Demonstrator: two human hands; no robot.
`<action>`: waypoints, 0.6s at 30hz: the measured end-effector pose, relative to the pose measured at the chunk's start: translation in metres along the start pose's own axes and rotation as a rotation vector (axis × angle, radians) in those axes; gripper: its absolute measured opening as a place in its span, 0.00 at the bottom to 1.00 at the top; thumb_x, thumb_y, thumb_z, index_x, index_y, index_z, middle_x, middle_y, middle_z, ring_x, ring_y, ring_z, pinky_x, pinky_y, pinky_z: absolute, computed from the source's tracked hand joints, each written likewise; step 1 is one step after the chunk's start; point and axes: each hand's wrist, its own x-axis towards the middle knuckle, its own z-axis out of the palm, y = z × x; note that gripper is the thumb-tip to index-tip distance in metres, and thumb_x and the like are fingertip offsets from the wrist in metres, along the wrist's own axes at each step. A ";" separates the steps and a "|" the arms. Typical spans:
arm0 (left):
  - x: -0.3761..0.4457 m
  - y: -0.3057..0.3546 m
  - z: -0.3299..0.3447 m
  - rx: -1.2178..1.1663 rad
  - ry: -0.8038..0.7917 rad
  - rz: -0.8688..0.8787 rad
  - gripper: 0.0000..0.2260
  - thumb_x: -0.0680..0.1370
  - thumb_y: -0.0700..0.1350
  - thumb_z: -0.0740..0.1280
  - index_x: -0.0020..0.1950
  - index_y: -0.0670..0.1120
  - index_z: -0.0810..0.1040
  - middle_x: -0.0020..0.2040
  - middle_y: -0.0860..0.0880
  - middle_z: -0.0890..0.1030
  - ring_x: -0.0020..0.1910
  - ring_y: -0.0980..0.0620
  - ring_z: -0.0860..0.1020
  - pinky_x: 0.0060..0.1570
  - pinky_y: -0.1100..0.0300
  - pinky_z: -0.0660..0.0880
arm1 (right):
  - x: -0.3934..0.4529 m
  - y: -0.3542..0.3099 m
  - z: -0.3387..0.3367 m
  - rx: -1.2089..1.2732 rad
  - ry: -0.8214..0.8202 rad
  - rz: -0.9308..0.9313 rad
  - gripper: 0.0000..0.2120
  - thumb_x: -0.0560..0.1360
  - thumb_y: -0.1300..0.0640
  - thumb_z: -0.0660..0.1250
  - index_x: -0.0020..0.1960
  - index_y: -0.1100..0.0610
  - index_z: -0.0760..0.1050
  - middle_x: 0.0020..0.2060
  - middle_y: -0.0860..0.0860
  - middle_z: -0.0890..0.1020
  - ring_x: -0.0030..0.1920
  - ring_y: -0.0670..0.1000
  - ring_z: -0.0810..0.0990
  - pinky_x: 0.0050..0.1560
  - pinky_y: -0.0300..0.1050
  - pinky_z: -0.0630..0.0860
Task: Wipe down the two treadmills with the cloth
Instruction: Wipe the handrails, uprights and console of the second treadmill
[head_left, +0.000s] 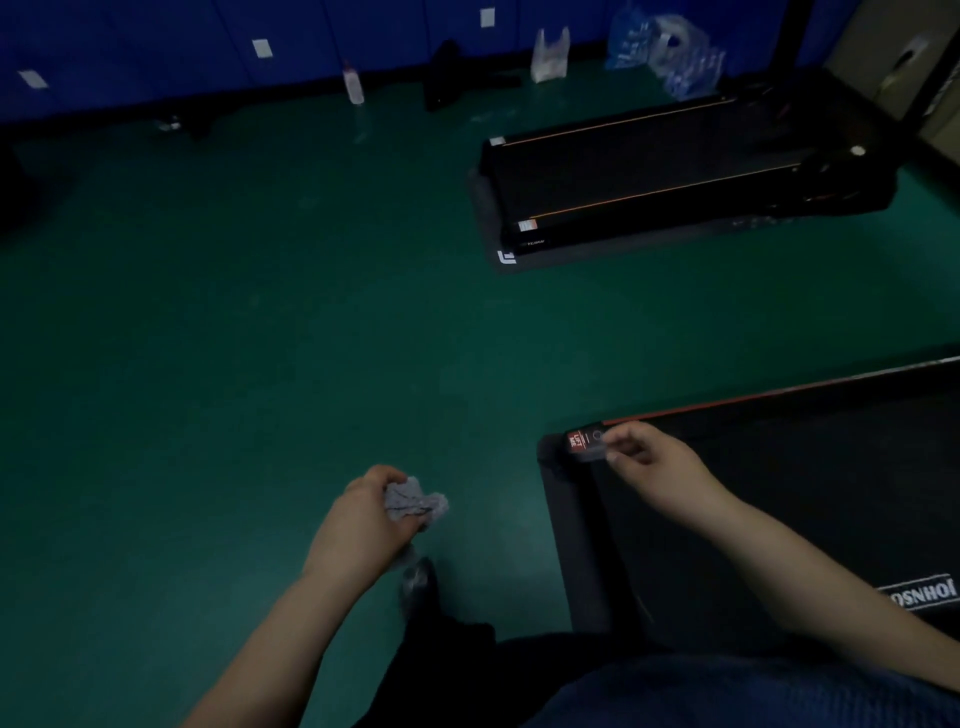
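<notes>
At the near corner of the closer treadmill (779, 499), the person's right hand (649, 462) reaches to the red-and-white sticker (584, 441) on the frame, fingers curled as if pinching its edge, though the dim light leaves me unable to tell whether they really hold it. The left hand (363, 519) hangs over the green floor (234, 338) just beside the deck, its grip clenched round a crumpled grey cloth (415, 501), which touches neither machine. I'd judge the wiping barely under way: no surface looks wet or streaked, and the second treadmill (675, 171) lies well apart, untouched. Along the blue wall (156, 41) stand a pale bottle (353, 85), contents unclear, a white plastic bag (549, 57), and a shrink-wrapped pack of bottles (670, 52).
</notes>
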 end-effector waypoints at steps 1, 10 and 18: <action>0.021 0.000 -0.005 0.007 -0.011 0.017 0.20 0.69 0.49 0.74 0.59 0.51 0.74 0.55 0.48 0.78 0.48 0.51 0.75 0.45 0.62 0.70 | 0.015 -0.004 0.004 0.009 0.007 0.011 0.08 0.75 0.61 0.68 0.47 0.48 0.76 0.44 0.46 0.81 0.43 0.43 0.79 0.49 0.37 0.74; 0.214 0.018 -0.081 0.129 -0.135 0.217 0.20 0.69 0.48 0.74 0.60 0.51 0.74 0.56 0.47 0.77 0.48 0.52 0.74 0.45 0.63 0.68 | 0.129 -0.058 0.027 0.110 0.213 0.171 0.06 0.76 0.61 0.66 0.51 0.53 0.76 0.45 0.50 0.82 0.46 0.51 0.82 0.45 0.37 0.75; 0.339 0.090 -0.099 0.163 -0.229 0.429 0.21 0.70 0.46 0.74 0.60 0.48 0.74 0.54 0.48 0.77 0.46 0.54 0.72 0.44 0.65 0.66 | 0.183 -0.073 0.006 0.136 0.373 0.291 0.07 0.75 0.60 0.68 0.53 0.55 0.77 0.48 0.49 0.82 0.49 0.48 0.80 0.54 0.40 0.73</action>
